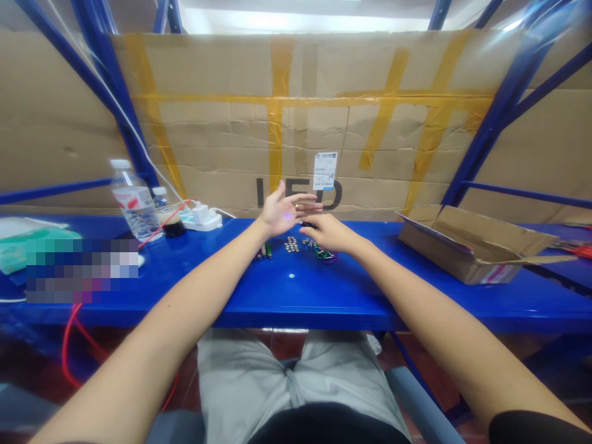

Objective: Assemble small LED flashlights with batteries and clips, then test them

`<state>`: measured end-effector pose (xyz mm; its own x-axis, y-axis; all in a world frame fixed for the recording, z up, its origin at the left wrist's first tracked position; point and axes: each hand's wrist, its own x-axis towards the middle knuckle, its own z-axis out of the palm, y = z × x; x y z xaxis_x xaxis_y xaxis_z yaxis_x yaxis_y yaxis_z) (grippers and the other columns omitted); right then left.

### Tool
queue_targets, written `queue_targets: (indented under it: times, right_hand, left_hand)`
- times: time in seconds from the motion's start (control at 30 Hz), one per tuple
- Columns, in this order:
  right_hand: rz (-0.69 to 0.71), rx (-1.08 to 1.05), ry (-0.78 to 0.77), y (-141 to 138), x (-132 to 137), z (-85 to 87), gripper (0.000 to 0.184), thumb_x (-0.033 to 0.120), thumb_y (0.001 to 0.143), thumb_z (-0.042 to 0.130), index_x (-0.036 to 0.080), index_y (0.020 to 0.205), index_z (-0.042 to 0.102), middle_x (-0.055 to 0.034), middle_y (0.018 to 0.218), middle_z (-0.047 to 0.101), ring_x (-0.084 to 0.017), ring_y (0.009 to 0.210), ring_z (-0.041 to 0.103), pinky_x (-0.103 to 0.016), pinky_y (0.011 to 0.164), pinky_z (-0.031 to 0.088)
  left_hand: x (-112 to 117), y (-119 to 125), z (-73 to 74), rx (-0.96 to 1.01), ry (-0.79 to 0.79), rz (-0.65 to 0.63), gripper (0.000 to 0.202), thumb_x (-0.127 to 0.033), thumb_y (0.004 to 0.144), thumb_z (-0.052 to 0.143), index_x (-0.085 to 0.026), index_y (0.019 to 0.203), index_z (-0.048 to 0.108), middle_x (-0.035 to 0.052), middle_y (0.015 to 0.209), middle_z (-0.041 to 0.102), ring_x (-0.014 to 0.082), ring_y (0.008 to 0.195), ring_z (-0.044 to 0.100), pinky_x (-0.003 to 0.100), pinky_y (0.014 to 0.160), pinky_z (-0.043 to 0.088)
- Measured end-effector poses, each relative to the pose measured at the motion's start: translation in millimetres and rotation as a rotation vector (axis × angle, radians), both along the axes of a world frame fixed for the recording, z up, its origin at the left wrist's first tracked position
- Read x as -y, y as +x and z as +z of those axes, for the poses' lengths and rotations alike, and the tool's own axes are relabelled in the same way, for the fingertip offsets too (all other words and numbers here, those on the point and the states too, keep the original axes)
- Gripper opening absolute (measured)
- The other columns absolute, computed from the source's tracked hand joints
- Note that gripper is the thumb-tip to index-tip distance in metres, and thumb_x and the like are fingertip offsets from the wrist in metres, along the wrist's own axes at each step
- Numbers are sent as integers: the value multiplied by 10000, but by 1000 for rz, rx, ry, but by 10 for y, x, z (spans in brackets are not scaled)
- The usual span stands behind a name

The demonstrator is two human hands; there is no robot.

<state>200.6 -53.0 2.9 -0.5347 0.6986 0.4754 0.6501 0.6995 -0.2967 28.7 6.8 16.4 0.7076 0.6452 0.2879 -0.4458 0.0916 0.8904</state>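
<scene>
My left hand (283,214) is held above the blue table with the palm turned up and the fingers stretched out. A small violet spot of light shows on its palm. Close beside it, my right hand (332,232) is closed around a small black flashlight (307,224) that points toward the left palm; most of it is hidden by the fingers. Below the hands, several small round metal pieces (291,245) lie in a group. Green and purple cords (326,254) sit under my right hand. A few slim green and dark sticks (267,251) lie under my left wrist.
An open cardboard box (462,250) stands on the right of the table (296,299). At the left are a water bottle (135,203), a smaller bottle with dark liquid (170,216), a white power strip (201,217) and red cables (69,345). A large taped cardboard panel (222,135) closes the back.
</scene>
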Motion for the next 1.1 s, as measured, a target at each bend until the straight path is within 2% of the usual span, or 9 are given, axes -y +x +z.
queue_targets:
  times: [0.3, 0.43, 0.67, 1.1]
  right_hand:
    - [6, -1, 10, 18, -17, -14, 244, 233, 942, 573, 171, 1114, 733, -125, 1181, 725, -278, 1111, 642, -429, 984, 474]
    - [18, 0, 19, 24, -25, -19, 248, 222, 944, 566, 168, 1121, 731, -133, 1194, 719, -288, 1129, 636, -445, 994, 469]
    - [15, -8, 25, 26, -40, -34, 262, 233, 938, 587, 164, 1158, 713, -142, 1277, 682, -293, 1195, 613, -454, 1020, 462]
    - [7, 6, 10, 22, -29, -22, 242, 216, 939, 584, 164, 1130, 724, -140, 1207, 713, -291, 1133, 636, -462, 1001, 471]
  left_hand:
    - [-6, 2, -7, -4, -3, 34, 887, -771, 894, 227, -83, 1142, 729, 242, 1165, 713, 372, 1246, 607, 513, 1091, 402]
    - [-17, -2, -11, -8, 12, 21, 886, -772, 895, 218, -87, 1103, 740, 241, 1172, 712, 368, 1242, 610, 507, 1097, 397]
    - [3, -1, -6, -9, 4, 29, 881, -762, 903, 210, -92, 1139, 731, 231, 1159, 719, 370, 1237, 613, 524, 1084, 403]
    - [-4, -5, -11, -23, 16, 24, 884, -767, 900, 207, -97, 1134, 735, 225, 1170, 717, 367, 1240, 612, 518, 1086, 400]
